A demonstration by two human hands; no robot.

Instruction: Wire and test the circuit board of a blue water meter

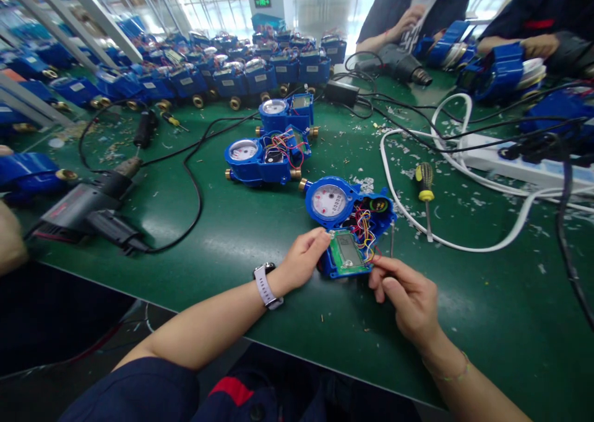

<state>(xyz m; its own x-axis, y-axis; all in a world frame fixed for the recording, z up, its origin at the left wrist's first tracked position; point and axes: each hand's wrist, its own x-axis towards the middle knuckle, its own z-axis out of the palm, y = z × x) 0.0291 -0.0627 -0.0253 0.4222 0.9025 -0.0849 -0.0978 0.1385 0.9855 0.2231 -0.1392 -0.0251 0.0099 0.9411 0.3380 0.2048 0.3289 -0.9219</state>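
Note:
In front of me an opened blue water meter [328, 203] lies on the green table, its round dial facing up. Its hinged-out part carries a green circuit board [342, 262] with a grey display. Red, yellow and white wires [364, 227] run from the board into the blue housing. My left hand [302, 258] is closed on the left edge of the board part, thumb on top. At the lower right corner my right hand [408, 295] has its index fingertip against the edge by the wires, the other fingers curled below. What lies under those fingertips is partly hidden.
Two more water meters [266, 156] stand behind, and rows of them [245, 72] fill the back. At left lies a heat gun [93, 205]. A yellow-black screwdriver [424, 184], white cable and power strip [524, 162] lie at right. Co-workers' hands [411, 20] are across the table.

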